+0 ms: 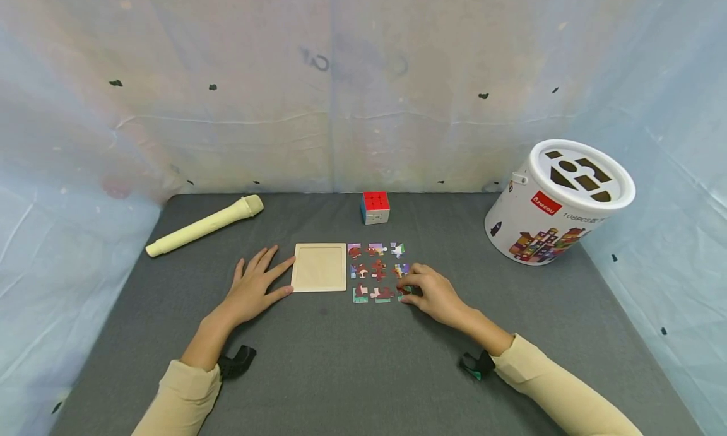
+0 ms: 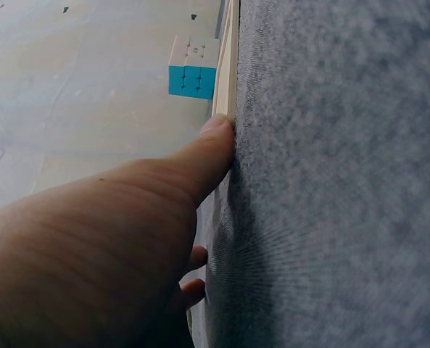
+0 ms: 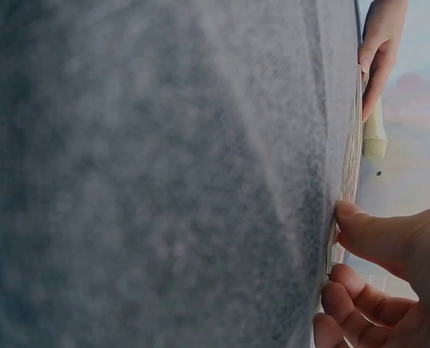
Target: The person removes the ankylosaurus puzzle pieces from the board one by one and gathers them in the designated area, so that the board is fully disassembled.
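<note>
My left hand (image 1: 248, 295) lies spread on the table, its thumb and index fingertips against the left edge of a shallow wooden puzzle tray (image 1: 319, 269). In the left wrist view the thumb (image 2: 216, 134) meets the tray's side. Right of the tray, jigsaw pieces (image 1: 378, 270) lie in three rows, apart from each other, with red, purple and green printing. At the lower right of these rows, my right hand (image 1: 434, 293) pinches a jigsaw piece (image 3: 332, 250) between thumb and fingers, low at the tabletop. The fingers hide much of that piece in the head view.
Behind the pieces stands a puzzle cube (image 1: 375, 207) with a red top. A pale yellow stick-like tube (image 1: 204, 226) lies at the back left. A white bucket (image 1: 559, 202) with shape holes in its lid stands at the back right. Plastic sheeting (image 1: 318, 108) surrounds the grey table (image 1: 341, 373).
</note>
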{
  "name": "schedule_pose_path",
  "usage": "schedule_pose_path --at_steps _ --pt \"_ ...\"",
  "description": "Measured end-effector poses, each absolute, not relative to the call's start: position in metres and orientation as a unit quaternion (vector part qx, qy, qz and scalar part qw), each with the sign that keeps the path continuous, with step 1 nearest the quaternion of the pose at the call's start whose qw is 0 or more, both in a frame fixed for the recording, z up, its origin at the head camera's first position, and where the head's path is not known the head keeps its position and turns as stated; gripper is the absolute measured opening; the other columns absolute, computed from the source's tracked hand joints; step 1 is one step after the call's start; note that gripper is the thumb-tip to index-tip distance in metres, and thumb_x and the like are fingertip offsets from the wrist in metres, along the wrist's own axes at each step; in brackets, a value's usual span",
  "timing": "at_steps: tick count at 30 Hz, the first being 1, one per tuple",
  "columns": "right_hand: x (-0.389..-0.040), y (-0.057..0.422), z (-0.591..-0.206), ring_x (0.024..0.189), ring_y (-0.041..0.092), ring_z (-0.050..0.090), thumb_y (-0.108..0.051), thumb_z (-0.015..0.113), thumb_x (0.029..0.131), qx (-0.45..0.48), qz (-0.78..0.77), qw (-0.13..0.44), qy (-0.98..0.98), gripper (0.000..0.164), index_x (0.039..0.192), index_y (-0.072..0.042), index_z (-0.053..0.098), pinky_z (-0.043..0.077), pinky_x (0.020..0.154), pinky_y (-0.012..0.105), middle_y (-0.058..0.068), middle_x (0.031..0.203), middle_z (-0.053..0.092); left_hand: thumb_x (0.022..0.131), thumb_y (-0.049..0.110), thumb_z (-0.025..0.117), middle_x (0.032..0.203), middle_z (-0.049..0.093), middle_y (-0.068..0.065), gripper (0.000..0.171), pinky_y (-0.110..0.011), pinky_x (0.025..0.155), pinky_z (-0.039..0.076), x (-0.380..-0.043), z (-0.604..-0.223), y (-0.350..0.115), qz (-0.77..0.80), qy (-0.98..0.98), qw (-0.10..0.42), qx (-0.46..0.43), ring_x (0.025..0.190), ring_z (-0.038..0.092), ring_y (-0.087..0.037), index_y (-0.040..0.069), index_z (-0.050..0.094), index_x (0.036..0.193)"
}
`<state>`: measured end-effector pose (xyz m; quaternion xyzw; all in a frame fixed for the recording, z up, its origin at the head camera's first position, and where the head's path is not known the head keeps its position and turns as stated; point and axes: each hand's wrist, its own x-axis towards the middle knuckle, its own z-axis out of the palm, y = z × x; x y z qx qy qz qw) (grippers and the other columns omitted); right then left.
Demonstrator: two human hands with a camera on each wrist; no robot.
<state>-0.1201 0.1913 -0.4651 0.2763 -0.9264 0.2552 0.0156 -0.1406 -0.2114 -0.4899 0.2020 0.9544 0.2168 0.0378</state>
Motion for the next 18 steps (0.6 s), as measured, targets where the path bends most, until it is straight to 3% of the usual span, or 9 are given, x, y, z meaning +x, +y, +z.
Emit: schedule_pose_path --at_steps 11,18 --pt "-0.1200 0.1919 -0.4642 0.072 0.012 0.048 -0.017 0.084 0.080 0.276 0.255 0.009 -0.926 0.023 0.103 -0.014 0.077 0.040 0.059 0.024 -0.001 0.089 0.058 0.097 0.042 0.064 0.162 0.018 -0.024 0.067 -0.074 0.109 0.000 -0.1409 -0.4880 -0.2105 0.216 0.954 0.036 0.203 0.148 0.011 -0.047 0.018 0.040 0.155" --pt "-0.1203 0.1916 -0.4613 0.075 0.017 0.052 -0.017 0.078 0.088 0.280 0.278 0.028 -0.918 0.020 0.105 -0.008 0.076 0.043 0.063 0.026 0.003 0.093 0.061 0.097 0.042 0.065 0.162 0.018 -0.024 0.068 -0.074 0.109 0.000 -0.1397 -0.4888 -0.2111 0.219 0.954 0.037 0.203 0.148 0.011 -0.047 0.017 0.040 0.155"
